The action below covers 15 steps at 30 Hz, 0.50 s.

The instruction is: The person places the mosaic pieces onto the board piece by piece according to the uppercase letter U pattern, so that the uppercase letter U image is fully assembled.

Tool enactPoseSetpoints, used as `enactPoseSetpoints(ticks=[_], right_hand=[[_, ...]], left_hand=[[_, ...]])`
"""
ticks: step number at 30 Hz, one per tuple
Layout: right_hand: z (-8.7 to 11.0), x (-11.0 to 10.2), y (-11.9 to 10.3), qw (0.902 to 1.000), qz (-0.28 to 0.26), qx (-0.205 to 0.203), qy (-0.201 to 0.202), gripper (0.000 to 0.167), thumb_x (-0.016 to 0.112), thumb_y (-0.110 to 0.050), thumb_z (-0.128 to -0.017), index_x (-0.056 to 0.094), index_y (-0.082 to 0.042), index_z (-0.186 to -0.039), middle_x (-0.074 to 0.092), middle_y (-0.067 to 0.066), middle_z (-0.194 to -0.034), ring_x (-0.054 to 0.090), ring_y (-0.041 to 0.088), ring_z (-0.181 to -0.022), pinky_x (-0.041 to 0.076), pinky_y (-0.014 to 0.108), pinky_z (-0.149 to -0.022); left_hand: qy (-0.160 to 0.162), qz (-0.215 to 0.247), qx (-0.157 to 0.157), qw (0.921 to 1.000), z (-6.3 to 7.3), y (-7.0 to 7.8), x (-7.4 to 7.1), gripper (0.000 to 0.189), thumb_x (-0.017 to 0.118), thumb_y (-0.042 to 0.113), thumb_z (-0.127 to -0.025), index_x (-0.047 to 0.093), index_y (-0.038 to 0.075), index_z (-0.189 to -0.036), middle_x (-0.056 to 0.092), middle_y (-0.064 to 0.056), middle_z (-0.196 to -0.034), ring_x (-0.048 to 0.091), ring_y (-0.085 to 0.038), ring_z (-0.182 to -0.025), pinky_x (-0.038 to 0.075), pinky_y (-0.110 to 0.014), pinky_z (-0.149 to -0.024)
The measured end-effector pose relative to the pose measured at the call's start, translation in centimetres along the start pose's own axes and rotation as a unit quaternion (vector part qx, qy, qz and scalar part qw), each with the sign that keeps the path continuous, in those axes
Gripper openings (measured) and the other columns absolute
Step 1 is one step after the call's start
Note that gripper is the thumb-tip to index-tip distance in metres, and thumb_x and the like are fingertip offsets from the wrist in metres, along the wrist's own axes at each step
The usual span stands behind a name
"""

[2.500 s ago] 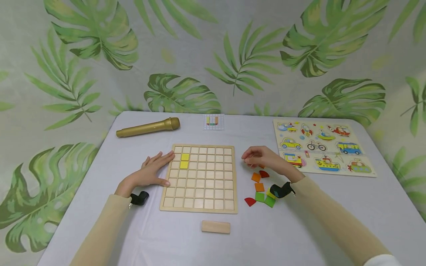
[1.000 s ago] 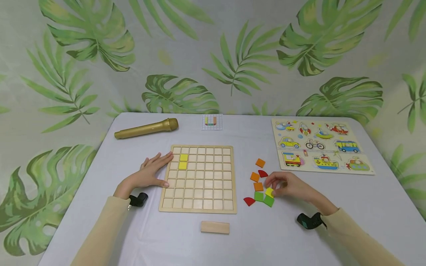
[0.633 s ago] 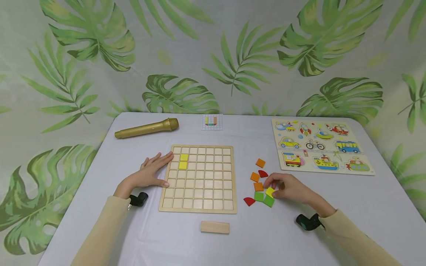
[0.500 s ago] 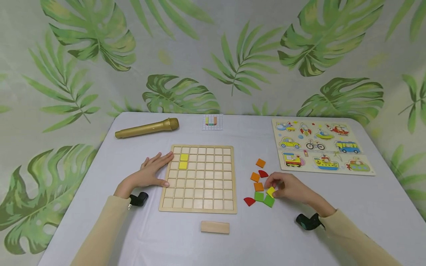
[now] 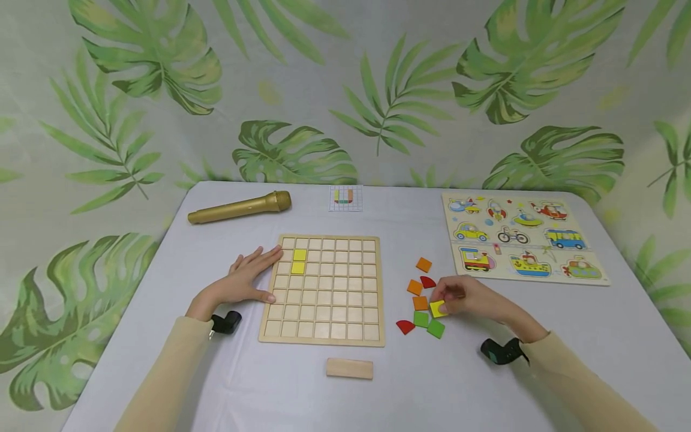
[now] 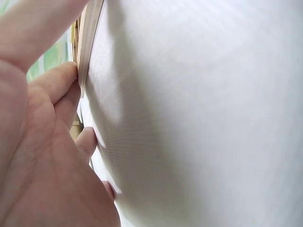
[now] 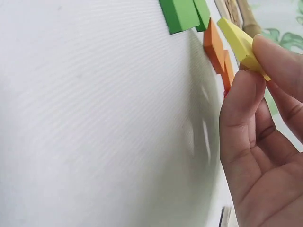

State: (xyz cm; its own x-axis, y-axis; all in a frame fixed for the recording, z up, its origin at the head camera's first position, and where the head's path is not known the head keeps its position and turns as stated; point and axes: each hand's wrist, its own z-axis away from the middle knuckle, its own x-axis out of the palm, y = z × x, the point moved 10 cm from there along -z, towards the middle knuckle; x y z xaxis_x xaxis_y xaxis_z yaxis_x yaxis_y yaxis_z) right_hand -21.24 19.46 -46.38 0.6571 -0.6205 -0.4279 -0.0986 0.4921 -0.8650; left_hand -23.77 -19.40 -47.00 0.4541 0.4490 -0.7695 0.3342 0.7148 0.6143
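Note:
A square wooden grid board (image 5: pixel 324 297) lies mid-table, with two yellow tiles (image 5: pixel 299 261) in one column near its upper left. My left hand (image 5: pixel 243 282) spreads beside the board, thumb and fingertips at its left edge; the left wrist view shows the fingers against the board's side. Between thumb and finger, my right hand (image 5: pixel 469 298) pinches a yellow square tile (image 7: pixel 239 42), held up off the cloth in the right wrist view. Close by lie orange tiles (image 5: pixel 420 303), green tiles (image 5: pixel 421 319) and two red quarter-round pieces (image 5: pixel 405 327).
A gold microphone (image 5: pixel 240 208) lies at the back left, near a small card with a coloured grid pattern (image 5: pixel 345 198). A vehicle picture puzzle (image 5: pixel 526 240) takes up the back right. In front of the board is a plain wooden block (image 5: pixel 349 368).
My right hand has come down from the top of the loose pieces to the yellow tile, gripped it and lifted it slightly. The left hand stays at the board's edge.

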Motion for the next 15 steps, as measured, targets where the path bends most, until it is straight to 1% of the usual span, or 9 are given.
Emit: enactPoseSetpoints(ticks=[2,5,10,15], right_hand=[[-0.3,0.0,-0.1,1.0000,-0.009,0.003,0.002,0.011,0.065,-0.006,-0.089,0.064,-0.003,-0.100,0.065,0.010,-0.100,0.055,0.025,-0.092,0.048,0.027,-0.077],[-0.9,0.0,-0.6,0.9998,-0.022,0.002,0.005,0.012,0.063,-0.007,-0.090,0.064,-0.002,-0.101,0.065,0.011,-0.101,0.056,0.025,-0.092,0.050,0.028,-0.076],[-2.4,0.4,-2.0,0.9995,-0.030,-0.010,0.005,0.013,0.061,-0.006,-0.090,0.064,0.000,-0.102,0.063,0.012,-0.098,0.056,0.024,-0.083,0.050,0.029,-0.071],[-4.4,1.2,-3.7,0.9990,-0.037,-0.027,0.001,0.012,0.060,-0.002,-0.090,0.064,0.001,-0.100,0.062,0.010,-0.096,0.057,0.023,-0.081,0.050,0.028,-0.072]], left_hand=[[0.001,-0.001,0.000,1.0000,0.0,0.0,0.0,0.103,0.077,0.044,-0.076,0.018,0.010,-0.154,0.011,-0.008,-0.160,-0.002,-0.038,-0.143,-0.009,-0.063,-0.106],[0.002,0.001,0.000,1.0000,0.0,-0.1,0.0,0.104,0.077,0.044,-0.076,0.018,0.010,-0.154,0.011,-0.008,-0.159,-0.002,-0.038,-0.143,-0.009,-0.062,-0.106],[0.002,0.003,0.001,1.0000,0.0,-0.1,0.0,0.104,0.077,0.045,-0.076,0.018,0.010,-0.154,0.011,-0.008,-0.160,-0.002,-0.037,-0.143,-0.009,-0.062,-0.106],[0.004,0.000,0.003,1.0000,0.0,0.0,0.0,0.103,0.077,0.044,-0.076,0.019,0.010,-0.154,0.011,-0.009,-0.159,-0.002,-0.038,-0.143,-0.009,-0.063,-0.105]])
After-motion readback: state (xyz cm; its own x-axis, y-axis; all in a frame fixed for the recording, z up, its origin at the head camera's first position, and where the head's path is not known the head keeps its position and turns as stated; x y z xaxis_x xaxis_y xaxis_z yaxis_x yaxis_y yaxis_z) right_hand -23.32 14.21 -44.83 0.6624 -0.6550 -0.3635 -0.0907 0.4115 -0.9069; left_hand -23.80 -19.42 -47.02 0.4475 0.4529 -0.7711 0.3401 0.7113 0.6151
